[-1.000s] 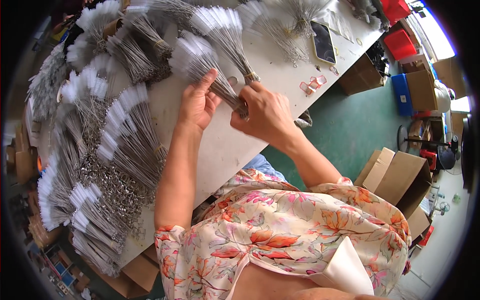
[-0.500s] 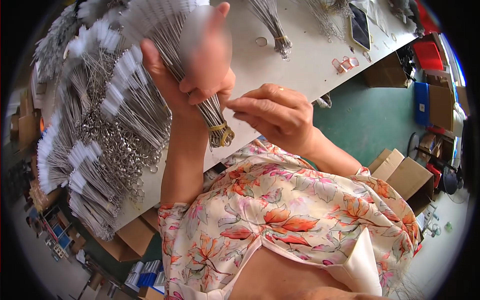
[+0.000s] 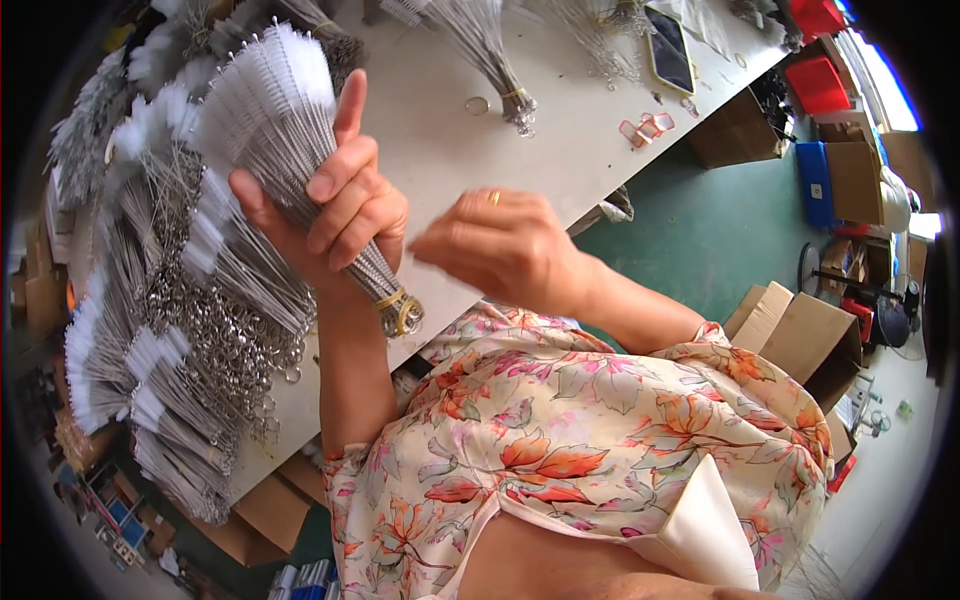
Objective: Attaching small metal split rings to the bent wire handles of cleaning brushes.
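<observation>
My left hand [image 3: 350, 205] is wrapped round a bundle of small wire brushes [image 3: 275, 130], its index finger stretched up. White bristle heads fan out at the upper left of that bundle. Its twisted wire stems run down through my palm to looped ends, where a yellowish rubber band [image 3: 397, 305] circles them. My right hand [image 3: 500, 245] is just right of the bundle, clear of it, with fingers bent and drawn together. Motion blurs its fingertips, so whether they pinch anything is hidden. A ring sits on one finger of that hand.
Many more brush bundles [image 3: 215, 290] are heaped on the table's left side. Farther back on the white table [image 3: 560, 130] are another banded bundle [image 3: 490, 60], a metal ring [image 3: 477, 105], a phone [image 3: 670, 50] and small red-edged clear pieces [image 3: 646, 129]. Cardboard boxes [image 3: 800, 330] stand on the green floor.
The bundle and my left hand are lower and farther left in view, and the bristle heads now show fully. My right hand has shifted left too, and the whole view has moved slightly.
</observation>
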Demonstrator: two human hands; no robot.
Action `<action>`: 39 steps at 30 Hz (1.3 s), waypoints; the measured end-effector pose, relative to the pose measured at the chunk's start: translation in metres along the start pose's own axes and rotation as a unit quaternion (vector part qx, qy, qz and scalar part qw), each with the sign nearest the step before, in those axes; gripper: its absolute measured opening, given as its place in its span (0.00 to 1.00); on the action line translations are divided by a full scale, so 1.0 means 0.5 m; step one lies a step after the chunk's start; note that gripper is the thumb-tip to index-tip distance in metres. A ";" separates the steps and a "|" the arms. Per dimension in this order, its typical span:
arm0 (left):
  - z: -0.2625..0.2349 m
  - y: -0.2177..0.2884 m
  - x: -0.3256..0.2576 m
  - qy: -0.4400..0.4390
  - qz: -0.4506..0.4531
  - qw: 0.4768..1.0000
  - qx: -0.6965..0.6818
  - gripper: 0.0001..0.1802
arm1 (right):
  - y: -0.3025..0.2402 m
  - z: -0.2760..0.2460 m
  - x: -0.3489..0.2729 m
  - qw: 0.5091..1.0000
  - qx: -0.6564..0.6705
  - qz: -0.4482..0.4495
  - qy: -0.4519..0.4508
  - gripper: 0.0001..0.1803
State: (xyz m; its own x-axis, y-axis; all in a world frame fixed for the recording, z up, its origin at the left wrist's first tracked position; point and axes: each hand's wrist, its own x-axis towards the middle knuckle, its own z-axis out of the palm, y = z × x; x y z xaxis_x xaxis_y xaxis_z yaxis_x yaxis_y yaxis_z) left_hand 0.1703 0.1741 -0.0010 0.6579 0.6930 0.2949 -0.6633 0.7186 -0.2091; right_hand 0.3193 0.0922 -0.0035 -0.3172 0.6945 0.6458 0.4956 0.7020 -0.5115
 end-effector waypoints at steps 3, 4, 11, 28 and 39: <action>-0.013 0.019 -0.004 -0.028 -0.017 0.998 0.051 0.52 | 0.059 -0.019 0.007 0.964 -0.213 0.149 -0.058 0.11; -0.007 0.018 -0.004 -0.018 -0.010 0.998 0.057 0.52 | 0.080 -0.021 0.011 0.962 -0.220 0.150 -0.055 0.11; -0.002 0.022 -0.022 0.028 0.037 0.997 0.064 0.51 | 0.166 0.026 -0.002 0.854 -0.468 0.075 -0.214 0.09; 0.023 -0.003 -0.009 0.213 0.041 0.838 0.501 0.41 | 0.154 -0.142 -0.202 0.913 -0.329 0.240 -0.010 0.15; 0.031 0.035 -0.012 0.173 0.114 0.897 0.390 0.43 | 0.085 -0.052 -0.007 0.984 -0.013 0.113 0.134 0.12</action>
State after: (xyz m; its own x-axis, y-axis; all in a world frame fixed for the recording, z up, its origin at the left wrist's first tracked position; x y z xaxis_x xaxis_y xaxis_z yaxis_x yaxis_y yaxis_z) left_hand 0.1493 0.1815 0.0078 0.4545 0.8907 -0.0073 -0.7544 0.3892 0.5286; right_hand 0.3625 0.1159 -0.0129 0.0272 0.7639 0.6448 0.5500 0.5272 -0.6478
